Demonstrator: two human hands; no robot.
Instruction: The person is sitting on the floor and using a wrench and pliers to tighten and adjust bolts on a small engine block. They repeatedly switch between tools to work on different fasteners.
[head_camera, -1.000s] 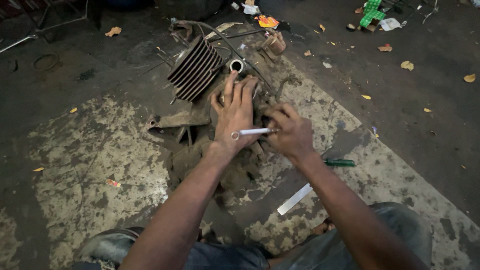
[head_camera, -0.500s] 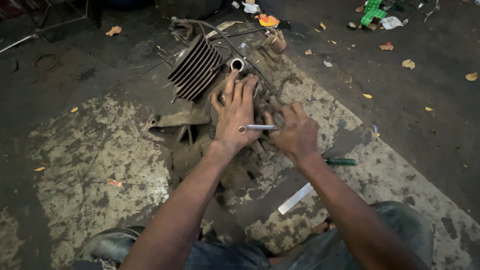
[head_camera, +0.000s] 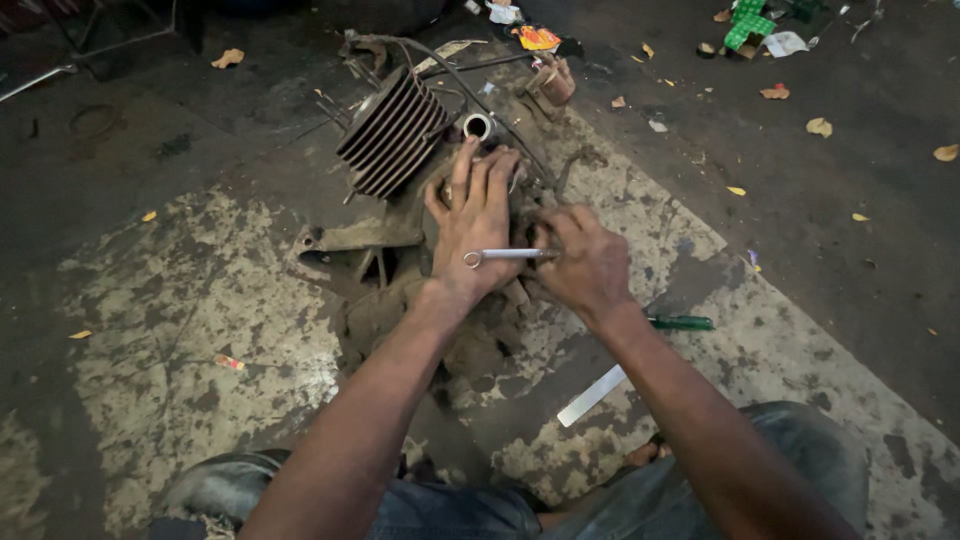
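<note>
Wrench (head_camera: 505, 256) handle has swung slightly toward your left hand (head_camera: 475, 225), which presses flat, fingers spread, on the grimy engine (head_camera: 400, 150). Your right hand (head_camera: 585, 265) grips the wrench tight, mid-turn.

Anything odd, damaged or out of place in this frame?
The finned engine lies on its side on the stained floor, caked in dirt, loose tubes trailing. The left hand presses on it; the right hand grips a wrench. A screwdriver and dry leaves lie scattered.
</note>
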